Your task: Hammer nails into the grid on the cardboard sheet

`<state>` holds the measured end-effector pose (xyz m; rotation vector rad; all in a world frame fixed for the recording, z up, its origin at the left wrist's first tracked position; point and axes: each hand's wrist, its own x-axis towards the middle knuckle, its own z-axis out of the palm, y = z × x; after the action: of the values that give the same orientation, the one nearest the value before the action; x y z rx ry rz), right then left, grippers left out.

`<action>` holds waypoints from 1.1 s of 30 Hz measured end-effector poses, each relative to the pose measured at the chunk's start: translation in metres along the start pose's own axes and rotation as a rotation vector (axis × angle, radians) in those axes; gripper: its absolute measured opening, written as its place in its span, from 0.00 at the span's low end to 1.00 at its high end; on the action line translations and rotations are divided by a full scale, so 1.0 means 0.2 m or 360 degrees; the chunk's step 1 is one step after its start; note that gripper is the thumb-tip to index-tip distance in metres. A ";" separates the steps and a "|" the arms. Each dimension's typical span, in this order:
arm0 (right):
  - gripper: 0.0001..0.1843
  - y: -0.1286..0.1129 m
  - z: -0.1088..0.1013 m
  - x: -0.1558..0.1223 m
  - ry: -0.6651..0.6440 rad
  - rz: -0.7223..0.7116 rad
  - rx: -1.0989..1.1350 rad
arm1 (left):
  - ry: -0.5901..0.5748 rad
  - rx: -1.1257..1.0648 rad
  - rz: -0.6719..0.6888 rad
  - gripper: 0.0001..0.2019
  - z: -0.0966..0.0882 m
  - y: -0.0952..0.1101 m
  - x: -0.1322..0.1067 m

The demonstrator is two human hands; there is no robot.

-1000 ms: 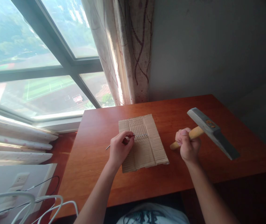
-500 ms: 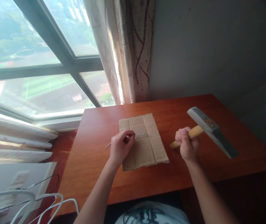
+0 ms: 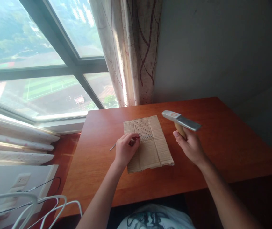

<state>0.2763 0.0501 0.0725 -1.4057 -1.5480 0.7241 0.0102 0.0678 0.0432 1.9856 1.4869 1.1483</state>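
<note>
My right hand (image 3: 190, 146) is wrapped round the wooden handle of a hammer (image 3: 181, 120), whose grey metal head is raised above the table to the right of the cardboard. My left hand (image 3: 126, 149) rests over the left side of a flat brown cardboard piece (image 3: 147, 154), thumb and finger pinched together. What they pinch is too small to make out. The fingertips are at the lower edge of a patch of small dotted holes (image 3: 143, 128). A thin metal rod (image 3: 112, 147) juts out left of that hand; its other end is hidden.
The cardboard lies on a reddish-brown wooden table (image 3: 97, 178). Windows (image 3: 52, 92) and a patterned curtain (image 3: 147, 54) stand beyond it, with a grey wall (image 3: 210, 54) at the right. White cables (image 3: 64, 203) loop near the table's left front corner.
The hammer has swung left toward the cardboard and its head has turned, as my right hand rotated. My left hand keeps its pinch at the same spot on the cardboard.
</note>
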 end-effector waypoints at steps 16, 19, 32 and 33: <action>0.18 -0.36 0.02 0.06 -0.0711 -0.0229 -0.0752 | -0.0022 0.0027 -0.0016 0.03 0.01 -0.01 0.00; 0.18 -0.36 0.03 0.06 -0.0719 -0.0217 -0.0875 | -0.0033 0.0044 -0.0007 0.04 0.01 -0.01 0.00; 0.20 -0.32 0.05 0.05 -0.0799 -0.0186 -0.0924 | -0.0075 0.0116 -0.0001 0.02 0.00 0.00 0.00; 0.20 -0.32 0.05 0.04 -0.0789 -0.0176 -0.0911 | -0.0073 0.0110 -0.0001 0.02 0.00 0.00 0.00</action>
<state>0.2390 0.0484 0.1262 -1.5986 -2.3387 0.6127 0.0106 0.0687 0.0422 2.0429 1.5231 1.0575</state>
